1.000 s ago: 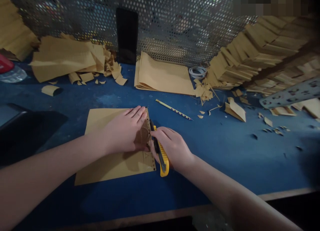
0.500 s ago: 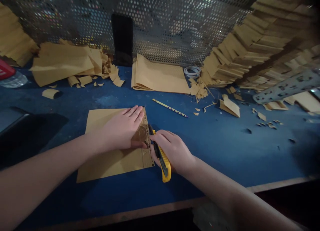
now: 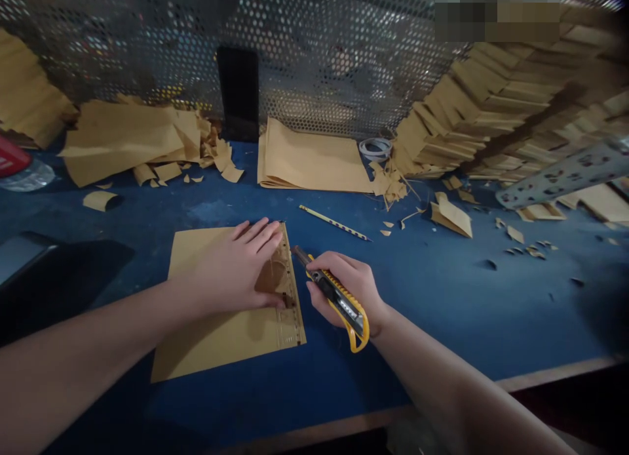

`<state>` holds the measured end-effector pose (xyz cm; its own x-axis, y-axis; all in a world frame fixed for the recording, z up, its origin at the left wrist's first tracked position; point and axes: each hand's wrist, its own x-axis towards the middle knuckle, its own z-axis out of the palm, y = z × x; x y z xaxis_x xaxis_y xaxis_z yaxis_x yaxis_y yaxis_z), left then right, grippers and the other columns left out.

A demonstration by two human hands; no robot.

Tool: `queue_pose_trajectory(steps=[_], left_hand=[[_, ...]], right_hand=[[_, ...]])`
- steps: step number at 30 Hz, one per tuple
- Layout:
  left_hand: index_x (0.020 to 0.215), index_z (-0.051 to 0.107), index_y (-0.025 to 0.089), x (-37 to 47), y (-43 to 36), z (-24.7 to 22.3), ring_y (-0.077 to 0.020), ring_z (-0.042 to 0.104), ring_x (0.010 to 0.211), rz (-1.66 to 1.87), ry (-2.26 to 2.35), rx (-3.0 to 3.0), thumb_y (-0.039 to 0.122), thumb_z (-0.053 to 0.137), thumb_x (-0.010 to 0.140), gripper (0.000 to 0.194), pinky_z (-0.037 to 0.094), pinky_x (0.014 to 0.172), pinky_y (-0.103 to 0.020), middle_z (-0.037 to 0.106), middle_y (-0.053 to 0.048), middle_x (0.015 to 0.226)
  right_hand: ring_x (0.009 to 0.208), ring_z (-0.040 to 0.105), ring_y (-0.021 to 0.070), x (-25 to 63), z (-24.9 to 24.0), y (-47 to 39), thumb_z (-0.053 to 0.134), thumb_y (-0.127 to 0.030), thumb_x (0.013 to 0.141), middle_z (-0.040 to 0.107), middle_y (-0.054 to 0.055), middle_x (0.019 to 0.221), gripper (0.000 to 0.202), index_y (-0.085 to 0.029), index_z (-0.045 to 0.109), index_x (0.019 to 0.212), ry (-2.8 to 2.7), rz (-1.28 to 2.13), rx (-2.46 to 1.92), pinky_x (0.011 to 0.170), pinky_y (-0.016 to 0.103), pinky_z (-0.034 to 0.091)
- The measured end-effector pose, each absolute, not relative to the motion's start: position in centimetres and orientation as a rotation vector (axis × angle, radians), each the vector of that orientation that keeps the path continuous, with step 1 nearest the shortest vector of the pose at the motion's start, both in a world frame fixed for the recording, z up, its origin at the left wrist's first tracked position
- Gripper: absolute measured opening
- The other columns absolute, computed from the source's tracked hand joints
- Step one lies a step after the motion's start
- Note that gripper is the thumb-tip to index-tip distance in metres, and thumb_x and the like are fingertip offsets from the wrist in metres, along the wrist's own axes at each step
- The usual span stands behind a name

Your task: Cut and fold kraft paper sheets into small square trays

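A sheet of brown paper [image 3: 211,340] lies on the blue table, with a clear ruler [image 3: 289,320] along its right edge. My left hand [image 3: 240,265] rests flat with spread fingers on the ruler and the paper. In my right hand [image 3: 344,284], just right of the ruler, is a yellow and black utility knife [image 3: 344,303]. Its tip points up and left, near the ruler's right edge, and its yellow end sticks out toward me. Whether the tip touches the paper cannot be told.
Behind are a pencil [image 3: 334,222], folded brown paper [image 3: 314,157], a tape roll [image 3: 375,149] and an upright black phone [image 3: 238,94] against perforated metal. Paper scraps [image 3: 223,160] and stacked strips [image 3: 452,107] lie around. A dark device [image 3: 29,252] is at left.
My right hand has turned the knife, so its yellow end has swung right and its tip shows beside the ruler. My left hand stays on the ruler. The whole view has shifted slightly.
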<state>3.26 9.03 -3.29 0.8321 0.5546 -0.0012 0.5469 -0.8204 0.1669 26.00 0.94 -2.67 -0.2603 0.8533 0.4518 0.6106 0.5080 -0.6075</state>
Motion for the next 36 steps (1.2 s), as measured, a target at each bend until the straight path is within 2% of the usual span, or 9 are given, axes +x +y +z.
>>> queue_pose_trajectory(steps=[14, 21, 26, 30, 32, 36], left_hand=[[0.154, 0.018, 0.008, 3.1, 9.1, -3.2, -0.0375, 0.015, 0.148, 0.042, 0.869, 2.829, 0.092, 0.033, 0.073, 0.118, 0.014, 0.120, -0.051, 0.015, -0.015, 0.162], [0.156, 0.008, 0.012, 2.4, 9.2, -3.4, -0.0331, 0.009, 0.151, -0.068, 0.871, 2.843, 0.089, 0.035, 0.076, 0.114, 0.008, 0.120, -0.048, 0.004, -0.013, 0.163], [0.156, 0.000, 0.014, 1.7, 10.1, -3.0, -0.0359, -0.002, 0.151, -0.342, 0.815, 2.744, 0.094, 0.050, 0.058, 0.136, 0.001, 0.120, -0.050, -0.009, -0.011, 0.162], [0.155, -0.004, 0.023, 0.8, 10.7, -2.7, -0.0398, -0.007, 0.149, -0.398, 0.723, 2.702, 0.090, 0.065, 0.041, 0.150, -0.004, 0.119, -0.054, -0.020, -0.009, 0.159], [0.155, -0.007, 0.026, 0.4, 10.9, -2.5, -0.0404, -0.007, 0.149, -0.410, 0.692, 2.693, 0.086, 0.070, 0.037, 0.153, -0.004, 0.118, -0.055, -0.021, -0.007, 0.159], [0.155, -0.007, 0.025, 0.0, 11.1, -2.0, -0.0416, -0.006, 0.149, -0.500, 0.699, 2.672, 0.080, 0.075, 0.035, 0.155, -0.003, 0.118, -0.057, -0.020, -0.009, 0.159]], right_hand=[[0.069, 0.062, 0.0125, 26.3, -3.0, 0.8, 0.063, -0.014, 0.073, 0.064, 0.001, 0.083, 0.026, -0.020, 0.060, 0.098, -2.025, 0.429, -1.197, 0.065, 0.026, 0.053], [0.066, 0.061, 0.0110, 26.4, -2.9, 1.0, 0.061, -0.015, 0.074, 0.065, 0.000, 0.081, 0.020, -0.021, 0.059, 0.093, -1.980, 0.464, -1.293, 0.061, 0.024, 0.050], [0.057, 0.058, 0.0087, 26.8, -2.8, 1.2, 0.063, -0.018, 0.076, 0.064, -0.003, 0.071, 0.015, -0.021, 0.060, 0.090, -1.847, 0.612, -1.402, 0.056, 0.022, 0.046], [0.057, 0.058, 0.0093, 27.2, -2.8, 1.4, 0.064, -0.022, 0.079, 0.065, -0.003, 0.071, 0.012, -0.022, 0.060, 0.091, -1.735, 0.760, -1.456, 0.056, 0.023, 0.046], [0.059, 0.058, 0.0100, 27.5, -2.7, 1.6, 0.065, -0.023, 0.080, 0.065, -0.003, 0.072, 0.011, -0.022, 0.061, 0.090, -1.683, 0.823, -1.483, 0.056, 0.023, 0.046], [0.055, 0.054, 0.0089, 27.8, -2.7, 2.2, 0.064, -0.025, 0.081, 0.064, -0.003, 0.071, 0.009, -0.022, 0.063, 0.090, -1.535, 0.989, -1.508, 0.052, 0.024, 0.044]])
